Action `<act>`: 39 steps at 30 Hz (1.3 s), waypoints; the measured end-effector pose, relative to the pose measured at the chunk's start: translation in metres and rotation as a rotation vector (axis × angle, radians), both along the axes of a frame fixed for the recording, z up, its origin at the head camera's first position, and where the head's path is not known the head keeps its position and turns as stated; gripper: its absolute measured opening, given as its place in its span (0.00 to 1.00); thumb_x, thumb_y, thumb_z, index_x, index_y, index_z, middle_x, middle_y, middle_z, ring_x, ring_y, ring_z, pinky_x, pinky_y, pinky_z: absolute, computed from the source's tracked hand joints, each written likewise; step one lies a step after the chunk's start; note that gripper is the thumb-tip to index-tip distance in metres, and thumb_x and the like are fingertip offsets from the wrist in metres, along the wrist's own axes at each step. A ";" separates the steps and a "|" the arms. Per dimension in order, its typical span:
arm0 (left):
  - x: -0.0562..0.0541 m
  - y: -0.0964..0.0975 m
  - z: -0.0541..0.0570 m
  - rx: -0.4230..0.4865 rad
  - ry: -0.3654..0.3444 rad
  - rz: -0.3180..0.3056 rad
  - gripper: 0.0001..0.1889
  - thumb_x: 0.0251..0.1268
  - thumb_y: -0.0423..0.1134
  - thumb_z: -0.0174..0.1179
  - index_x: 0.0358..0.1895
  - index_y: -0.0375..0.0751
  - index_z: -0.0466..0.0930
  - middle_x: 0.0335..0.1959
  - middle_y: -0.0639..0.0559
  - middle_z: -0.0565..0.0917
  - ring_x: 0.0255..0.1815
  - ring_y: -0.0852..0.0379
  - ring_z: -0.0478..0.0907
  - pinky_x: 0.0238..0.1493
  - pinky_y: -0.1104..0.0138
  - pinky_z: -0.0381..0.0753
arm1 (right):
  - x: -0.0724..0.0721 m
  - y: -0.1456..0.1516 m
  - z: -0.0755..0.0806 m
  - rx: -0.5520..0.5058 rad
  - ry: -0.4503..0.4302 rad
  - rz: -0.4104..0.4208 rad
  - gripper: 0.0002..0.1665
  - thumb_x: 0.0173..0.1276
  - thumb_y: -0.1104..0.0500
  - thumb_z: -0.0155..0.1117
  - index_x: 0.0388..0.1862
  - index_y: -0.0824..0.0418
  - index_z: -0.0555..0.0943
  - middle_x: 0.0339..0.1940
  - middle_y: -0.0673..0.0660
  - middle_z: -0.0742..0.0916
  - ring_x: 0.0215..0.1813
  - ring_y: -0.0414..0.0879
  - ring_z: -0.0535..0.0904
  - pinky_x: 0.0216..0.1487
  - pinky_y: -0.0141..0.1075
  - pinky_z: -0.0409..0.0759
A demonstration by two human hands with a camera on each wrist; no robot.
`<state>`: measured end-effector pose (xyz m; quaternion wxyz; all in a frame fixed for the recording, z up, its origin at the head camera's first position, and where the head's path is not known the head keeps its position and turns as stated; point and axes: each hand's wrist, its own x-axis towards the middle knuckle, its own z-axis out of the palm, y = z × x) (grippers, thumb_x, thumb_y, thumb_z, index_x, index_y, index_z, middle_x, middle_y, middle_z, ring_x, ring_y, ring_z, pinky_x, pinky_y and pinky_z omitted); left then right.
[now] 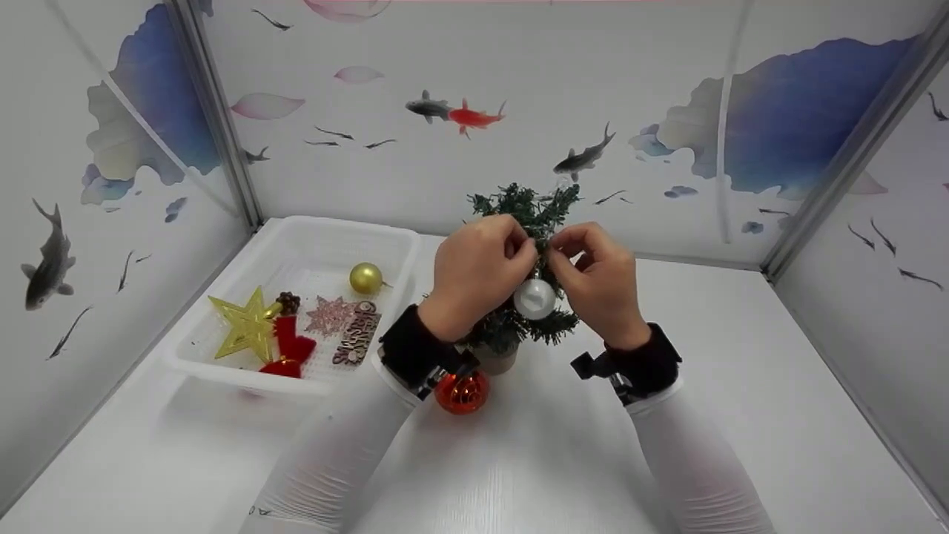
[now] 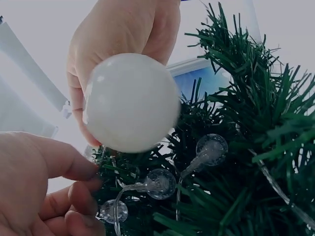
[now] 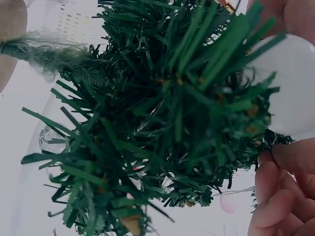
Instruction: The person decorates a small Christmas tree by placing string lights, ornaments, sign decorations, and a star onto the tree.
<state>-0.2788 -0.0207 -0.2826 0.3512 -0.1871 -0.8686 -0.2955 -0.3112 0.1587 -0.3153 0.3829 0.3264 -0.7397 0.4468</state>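
Note:
A small green Christmas tree (image 1: 523, 204) stands in a pot (image 1: 497, 360), with clear string-light bulbs (image 2: 161, 184) among its branches. A white ball ornament (image 1: 534, 299) hangs at its front, between and just below both hands. My left hand (image 1: 482, 271) has thumb and forefinger drawn together at the ball's thin hanging string, in the left wrist view right beside a branch. Opposite it, my right hand (image 1: 604, 285) pinches a branch tip (image 3: 266, 142) between thumb and forefinger. The fingertips of both hands almost meet above the ball. Whether the right fingers also hold the string, I cannot tell.
A white plastic tray (image 1: 296, 226) on the left holds a gold star (image 1: 248, 326), a gold ball (image 1: 365, 278), a pine cone (image 1: 288, 302), a pink snowflake (image 1: 330, 315), a lettered sign (image 1: 357, 337) and red pieces (image 1: 293, 345). An orange-red ball (image 1: 462, 391) lies before the pot. Printed walls enclose the table.

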 end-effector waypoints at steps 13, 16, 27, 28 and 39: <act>0.001 0.001 -0.006 -0.033 0.046 -0.027 0.06 0.59 0.44 0.60 0.26 0.53 0.83 0.20 0.62 0.80 0.20 0.64 0.72 0.20 0.70 0.68 | 0.020 -0.008 0.013 -0.006 -0.053 0.032 0.11 0.56 0.76 0.65 0.23 0.70 0.71 0.32 0.62 0.88 0.20 0.40 0.77 0.19 0.28 0.71; 0.000 0.000 -0.007 -0.028 0.049 -0.009 0.06 0.58 0.44 0.60 0.26 0.53 0.83 0.20 0.62 0.80 0.20 0.64 0.73 0.20 0.69 0.68 | 0.024 -0.009 0.016 0.000 -0.048 0.031 0.11 0.56 0.76 0.65 0.23 0.69 0.71 0.32 0.62 0.88 0.20 0.38 0.76 0.19 0.27 0.71; 0.006 -0.002 -0.008 -0.063 0.073 -0.014 0.06 0.59 0.45 0.61 0.28 0.53 0.85 0.22 0.62 0.82 0.21 0.64 0.73 0.28 0.67 0.67 | 0.005 0.004 0.001 0.035 -0.094 0.078 0.12 0.61 0.66 0.68 0.25 0.62 0.73 0.33 0.50 0.89 0.22 0.39 0.78 0.19 0.30 0.72; 0.007 -0.003 -0.008 -0.069 0.074 -0.013 0.06 0.60 0.45 0.61 0.28 0.54 0.85 0.22 0.63 0.82 0.22 0.64 0.73 0.30 0.66 0.66 | 0.005 0.005 0.001 0.039 -0.106 0.077 0.12 0.61 0.65 0.69 0.25 0.62 0.73 0.34 0.49 0.89 0.23 0.39 0.78 0.20 0.29 0.72; 0.023 -0.018 -0.012 -0.007 0.135 -0.085 0.07 0.63 0.47 0.61 0.29 0.51 0.83 0.21 0.62 0.76 0.25 0.63 0.69 0.36 0.65 0.66 | 0.031 0.004 0.021 0.090 -0.146 0.075 0.11 0.60 0.70 0.68 0.27 0.67 0.73 0.34 0.57 0.88 0.26 0.41 0.80 0.23 0.28 0.70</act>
